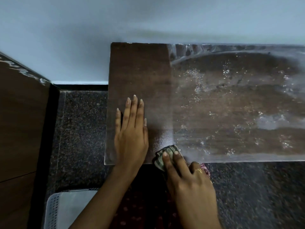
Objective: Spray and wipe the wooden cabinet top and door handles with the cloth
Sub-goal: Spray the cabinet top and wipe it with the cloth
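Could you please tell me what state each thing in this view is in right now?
Cabinet top: left strip wiped dark and clean, the rest dusty and speckled with spray droplets.
Cloth: bunched up, pressed on the front edge at the wiped boundary.
Right hand: fingers pressing down on the cloth.
Left hand: flat, fingers spread, resting on the clean strip.
Basket: white, perforated, on the floor; contents cannot be told.

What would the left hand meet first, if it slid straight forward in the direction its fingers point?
Only bare cabinet top: the left hand lies flat on it, fingers toward the wall. Nothing stands between, so the wall at the back edge would probably come first.
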### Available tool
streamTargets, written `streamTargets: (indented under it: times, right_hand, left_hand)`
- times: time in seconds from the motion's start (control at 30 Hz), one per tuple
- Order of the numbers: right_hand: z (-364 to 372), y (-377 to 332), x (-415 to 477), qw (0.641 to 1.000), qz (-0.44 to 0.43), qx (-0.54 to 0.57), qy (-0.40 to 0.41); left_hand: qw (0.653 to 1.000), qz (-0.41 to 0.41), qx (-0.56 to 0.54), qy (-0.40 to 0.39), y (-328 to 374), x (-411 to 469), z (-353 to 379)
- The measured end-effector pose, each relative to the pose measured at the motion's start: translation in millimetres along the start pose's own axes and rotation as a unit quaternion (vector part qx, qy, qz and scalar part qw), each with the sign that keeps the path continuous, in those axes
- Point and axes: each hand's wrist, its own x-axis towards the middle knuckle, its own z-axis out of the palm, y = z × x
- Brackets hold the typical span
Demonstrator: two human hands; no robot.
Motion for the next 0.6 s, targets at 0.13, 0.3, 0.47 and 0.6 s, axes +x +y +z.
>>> streamTargets:
  times: [0.13, 0.3, 0.47, 0.6]
  right_hand:
    - [-4.9, 13.6, -2.9, 1.000, -0.003, 0.010, 0.005]
    - [-12.0, 23.3, 36.7, 1.000, -0.012, -0.002, -0.017]
    - [-6.7, 31.3, 107.2, 1.000, 0.012, -0.003, -0.013]
    - [-10.7, 33.8, 171.3, 0.999, 0.019, -0.048, -0.005]
  left_hand:
    - [0.999, 0.021, -0.027, -0.001, 16.0, 3.6, 3.4]
    - [1.000, 0.013, -0.015, -0.005, 15.2, 20.5, 9.5]
    - [1.000, 0.016, 0.013, -0.015, 15.2, 21.3, 12.5]
    - [1.000, 0.014, 0.018, -0.019, 16.6, 22.6, 13.1]
